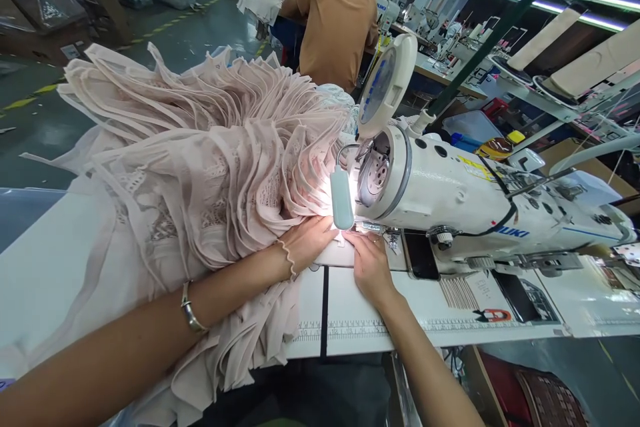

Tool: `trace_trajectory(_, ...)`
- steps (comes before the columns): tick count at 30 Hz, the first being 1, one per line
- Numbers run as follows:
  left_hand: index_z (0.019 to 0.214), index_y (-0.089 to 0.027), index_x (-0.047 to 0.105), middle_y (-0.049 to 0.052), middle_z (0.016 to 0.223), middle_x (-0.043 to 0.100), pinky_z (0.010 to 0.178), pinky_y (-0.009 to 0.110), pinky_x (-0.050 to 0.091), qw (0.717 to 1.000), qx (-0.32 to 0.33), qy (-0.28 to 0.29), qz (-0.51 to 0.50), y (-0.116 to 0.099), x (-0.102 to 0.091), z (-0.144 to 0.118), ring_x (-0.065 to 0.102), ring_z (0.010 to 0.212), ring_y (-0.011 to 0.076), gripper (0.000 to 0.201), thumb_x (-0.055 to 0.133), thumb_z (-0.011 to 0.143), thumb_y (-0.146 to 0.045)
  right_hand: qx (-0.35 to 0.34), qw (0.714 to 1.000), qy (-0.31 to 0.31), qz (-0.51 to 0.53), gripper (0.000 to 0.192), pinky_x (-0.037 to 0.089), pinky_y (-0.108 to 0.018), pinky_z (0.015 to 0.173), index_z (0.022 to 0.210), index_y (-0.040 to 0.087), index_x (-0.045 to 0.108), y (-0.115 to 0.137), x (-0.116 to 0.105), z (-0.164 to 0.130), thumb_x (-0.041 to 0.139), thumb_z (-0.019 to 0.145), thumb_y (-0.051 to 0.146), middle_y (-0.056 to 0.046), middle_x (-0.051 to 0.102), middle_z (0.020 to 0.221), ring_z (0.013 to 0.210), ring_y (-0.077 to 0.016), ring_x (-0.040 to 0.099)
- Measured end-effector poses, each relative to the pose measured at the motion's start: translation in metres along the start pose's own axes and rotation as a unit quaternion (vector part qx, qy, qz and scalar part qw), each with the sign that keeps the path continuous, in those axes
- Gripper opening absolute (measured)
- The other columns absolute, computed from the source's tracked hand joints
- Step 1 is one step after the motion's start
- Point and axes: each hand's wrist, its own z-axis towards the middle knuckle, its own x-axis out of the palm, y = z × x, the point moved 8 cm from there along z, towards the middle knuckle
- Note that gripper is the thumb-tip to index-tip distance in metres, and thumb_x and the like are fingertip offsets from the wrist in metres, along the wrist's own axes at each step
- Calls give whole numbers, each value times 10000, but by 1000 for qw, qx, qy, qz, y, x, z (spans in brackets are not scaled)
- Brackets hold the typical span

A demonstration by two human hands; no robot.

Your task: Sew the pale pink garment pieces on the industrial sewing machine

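The pale pink ruffled fabric (200, 167) lay heaped on the white sewing table (40, 267), its many thin pleated layers fanning up and back from the needle area, with one edge drawn in under the head of the white sewing machine (475, 200). It looked light, soft and limp, with sheer lace parts that would likely snag or shift easily; the flat edge close to the needle seemed the safest place to take hold, not the loose ruffles. The left hand (307, 243) rested flat on the cloth, fingers together and pointing toward the needle, pressing the edge down. The right hand (370, 263) lay just beside it on the table, fingers extended and close together, tips touching the fabric edge under the small lamp (342, 199); neither hand pinched anything that could be seen. A printed ruler strip (425, 328) ran along the table's front edge. Beyond the pile, a person in a brown shirt (337, 23) sat at another station.
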Motion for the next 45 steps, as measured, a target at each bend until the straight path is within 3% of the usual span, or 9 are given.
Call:
trace_trajectory(3, 1196, -175, 576, 87, 1081, 591, 760, 312, 468, 998, 19, 33, 40, -2, 5, -3, 562, 945, 224, 262, 517, 941, -170, 1, 1000, -8, -21, 348, 506, -381, 891, 1162, 161, 623, 1, -3, 0, 366, 945, 69, -88, 717, 1067, 1014, -229, 626)
trace_trajectory(5, 1210, -176, 576, 94, 1081, 600, 799, 329, 465, 997, 57, 19, 45, -6, 3, -6, 555, 975, 231, 272, 521, 943, -169, -17, 999, -19, -36, 263, 509, -359, 857, 1109, 165, 628, 5, -5, 0, 411, 969, 114, -91, 717, 1024, 974, -223, 628)
trace_trajectory(10, 1087, -158, 620, 43, 890, 618, 784, 314, 422, 989, 135, -25, 58, -16, -4, -13, 544, 867, 186, 211, 441, 983, -115, -87, 992, -44, -81, 136, 485, -304, 785, 960, 200, 644, 19, -9, -3, 517, 969, 150, -38, 707, 845, 796, -177, 610)
trace_trajectory(18, 850, -117, 627, 48, 869, 593, 698, 340, 335, 973, 180, -45, 136, -35, -1, -15, 516, 807, 173, 238, 434, 977, -61, -111, 980, -74, -147, 206, 462, -306, 736, 761, 213, 581, 35, -8, 2, 533, 939, 121, -6, 591, 643, 688, -174, 542)
trace_trajectory(25, 827, -122, 627, 49, 835, 576, 672, 345, 323, 971, 172, -52, 160, -38, -4, -13, 509, 786, 177, 281, 401, 975, -44, 41, 991, -119, 44, 165, 492, -259, 666, 750, 220, 597, 6, -19, 7, 575, 878, 119, 20, 648, 682, 667, -139, 594)
trace_trajectory(32, 881, -111, 612, 48, 774, 564, 654, 308, 369, 973, 154, -116, 124, -32, -9, -17, 508, 733, 169, 285, 356, 1002, -80, -16, 995, -70, 66, 234, 543, -309, 755, 987, 216, 708, 9, -23, 1, 502, 926, 125, -28, 755, 871, 793, -169, 678)
trace_trajectory(39, 844, -124, 602, 61, 774, 581, 712, 300, 448, 986, 130, -72, 80, -27, -4, -15, 552, 788, 181, 307, 341, 999, -73, -72, 997, -26, 12, 366, 513, -369, 861, 1049, 243, 739, 18, -18, -3, 491, 836, 79, -37, 748, 1002, 945, -203, 659)
trace_trajectory(42, 885, -132, 600, 84, 923, 629, 807, 327, 478, 993, 102, -49, 44, -21, -6, -15, 577, 902, 196, 251, 376, 984, -76, -45, 999, -15, 8, 367, 495, -363, 853, 1003, 247, 750, 14, -15, -1, 470, 845, 72, -38, 718, 960, 945, -201, 624)
trace_trajectory(45, 1045, -130, 582, 110, 1161, 623, 960, 366, 462, 996, 77, -30, 13, -13, -7, -17, 556, 1124, 227, 197, 422, 950, -65, -13, 999, -27, 25, 379, 481, -353, 839, 939, 257, 763, 8, -17, 0, 450, 850, 64, -34, 677, 917, 869, -182, 607)
